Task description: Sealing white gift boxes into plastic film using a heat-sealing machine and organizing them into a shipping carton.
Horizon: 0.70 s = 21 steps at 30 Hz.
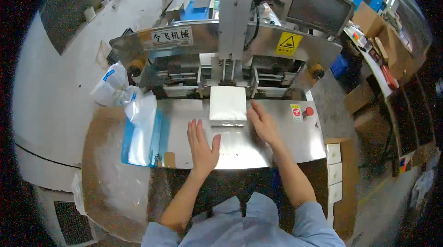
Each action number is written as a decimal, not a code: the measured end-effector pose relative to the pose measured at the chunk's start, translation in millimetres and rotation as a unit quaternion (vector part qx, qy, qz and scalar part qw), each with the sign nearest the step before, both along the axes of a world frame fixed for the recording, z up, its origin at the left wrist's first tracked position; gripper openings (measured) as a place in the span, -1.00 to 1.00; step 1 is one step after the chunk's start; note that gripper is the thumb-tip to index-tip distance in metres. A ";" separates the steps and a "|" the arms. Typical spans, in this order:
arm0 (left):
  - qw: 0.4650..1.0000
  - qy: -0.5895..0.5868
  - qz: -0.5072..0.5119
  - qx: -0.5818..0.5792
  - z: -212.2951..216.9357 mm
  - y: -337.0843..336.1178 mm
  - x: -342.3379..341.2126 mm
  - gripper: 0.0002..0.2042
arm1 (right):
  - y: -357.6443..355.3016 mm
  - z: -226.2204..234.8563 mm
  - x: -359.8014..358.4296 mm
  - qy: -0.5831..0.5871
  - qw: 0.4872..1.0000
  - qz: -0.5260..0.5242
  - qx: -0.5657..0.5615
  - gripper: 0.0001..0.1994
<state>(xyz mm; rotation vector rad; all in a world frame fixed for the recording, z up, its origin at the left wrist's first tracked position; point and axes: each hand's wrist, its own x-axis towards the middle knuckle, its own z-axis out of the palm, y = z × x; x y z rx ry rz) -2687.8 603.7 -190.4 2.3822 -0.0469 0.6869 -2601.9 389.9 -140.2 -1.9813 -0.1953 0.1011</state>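
Observation:
A white box with a glossy, film-like sheen on its front lies on the steel worktop, against the machine's middle opening. Close by its right side is my right hand, fingers stretched out and thumb side toward the box; whether the fingertips touch it I cannot tell. My left hand hovers over the worktop to the lower left of the box, apart from it, palm flat and fingers extended. Neither hand holds anything.
At left, a blue tray holds clear plastic bags. A red button sits on the worktop's right. Cardboard boxes flank me; the right carton contains several white boxes. Behind the machine stand a monitor and a conveyor.

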 end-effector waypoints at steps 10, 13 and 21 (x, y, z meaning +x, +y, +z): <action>0.975 0.063 0.002 -0.213 20.5 -10.3 57.5 -0.33 | 16.3 -47.9 29.7 -0.062 0.995 -0.071 0.012 -0.34; 0.941 0.130 -0.061 -0.306 28.4 -17.2 64.2 -0.38 | 21.8 -49.5 37.2 -0.102 0.990 -0.057 -0.080 -0.28; 0.912 0.055 -0.133 -0.385 15.9 -19.2 24.6 -0.44 | 11.8 5.4 -37.3 -0.231 0.972 -0.019 0.042 -0.32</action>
